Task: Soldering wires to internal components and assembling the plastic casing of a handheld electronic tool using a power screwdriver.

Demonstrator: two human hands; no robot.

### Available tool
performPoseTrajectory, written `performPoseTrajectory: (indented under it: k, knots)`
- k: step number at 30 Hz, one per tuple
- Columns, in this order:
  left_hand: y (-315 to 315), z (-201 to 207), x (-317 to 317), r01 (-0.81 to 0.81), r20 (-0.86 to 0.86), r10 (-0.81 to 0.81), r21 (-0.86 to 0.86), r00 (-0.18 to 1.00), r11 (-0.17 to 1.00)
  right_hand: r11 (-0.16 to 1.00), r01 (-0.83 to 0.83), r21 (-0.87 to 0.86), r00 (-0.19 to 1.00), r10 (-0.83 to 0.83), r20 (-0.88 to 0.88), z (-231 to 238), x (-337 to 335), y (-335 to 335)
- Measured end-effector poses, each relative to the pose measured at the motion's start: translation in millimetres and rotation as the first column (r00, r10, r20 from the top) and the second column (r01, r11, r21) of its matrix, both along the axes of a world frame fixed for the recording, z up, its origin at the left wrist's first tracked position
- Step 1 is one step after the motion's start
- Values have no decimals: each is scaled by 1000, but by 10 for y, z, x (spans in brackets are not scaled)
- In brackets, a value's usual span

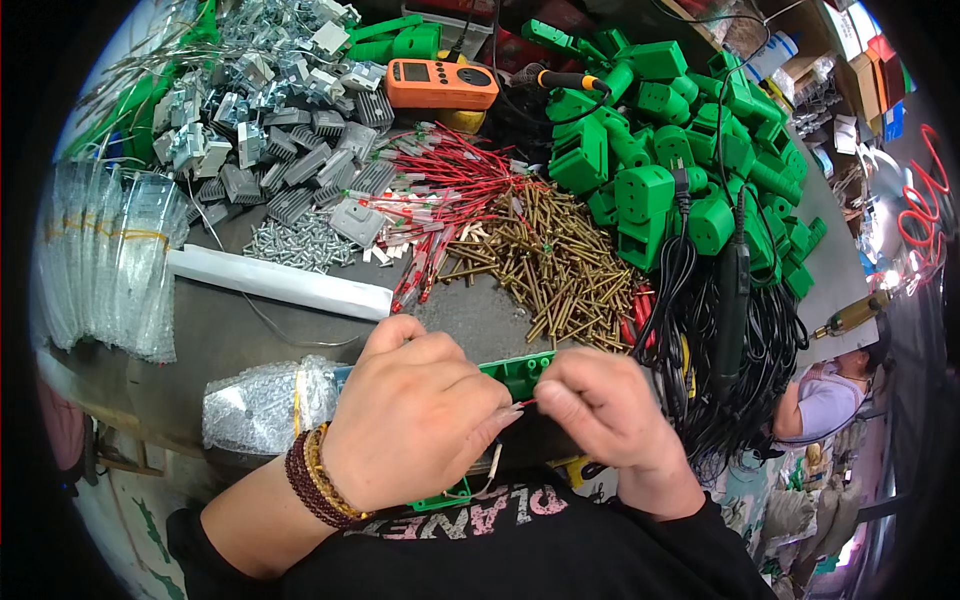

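Note:
At the table's near edge my left hand [415, 405], with beaded bracelets on its wrist, is closed with thumb and finger pinched. Beside it my right hand [610, 408] is closed too, fingers curled in. A short bit of thin red wire [528, 403] spans the small gap between the two pinches. Just behind the fingers lies a green plastic housing half [520, 374], partly covered by both hands. Below my left hand another green plastic part [440, 497] shows against the black shirt, and a pale wire [495, 460] hangs near it. The wire ends are hidden in my fingers.
Around the table lie brass pins [560, 265], red wires [450, 160], screws [300, 242], metal blocks [290, 170], green housings [660, 130] and black cables [735, 350]. An orange meter [442, 84], screwdriver [560, 80], white strip [285, 284] and bubble-wrap bundle [255, 405] lie there too. A person [820, 405] sits at right.

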State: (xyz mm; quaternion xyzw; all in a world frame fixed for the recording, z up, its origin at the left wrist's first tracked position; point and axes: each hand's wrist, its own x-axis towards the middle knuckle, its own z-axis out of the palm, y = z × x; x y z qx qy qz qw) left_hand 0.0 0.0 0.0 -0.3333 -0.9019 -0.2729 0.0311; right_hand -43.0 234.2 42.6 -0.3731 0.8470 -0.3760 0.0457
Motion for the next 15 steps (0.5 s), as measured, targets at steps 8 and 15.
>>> performPoseTrajectory:
  k: [8,15]
  knots:
    - [-625,232,291,-141,4,143,206,990,968,943,-9,331,966,94,-242,21,-8,519]
    - [-886,60,454,-293,-31,291,-67,956,954,974,-60,219,976,103,-192,-11,-127,501]
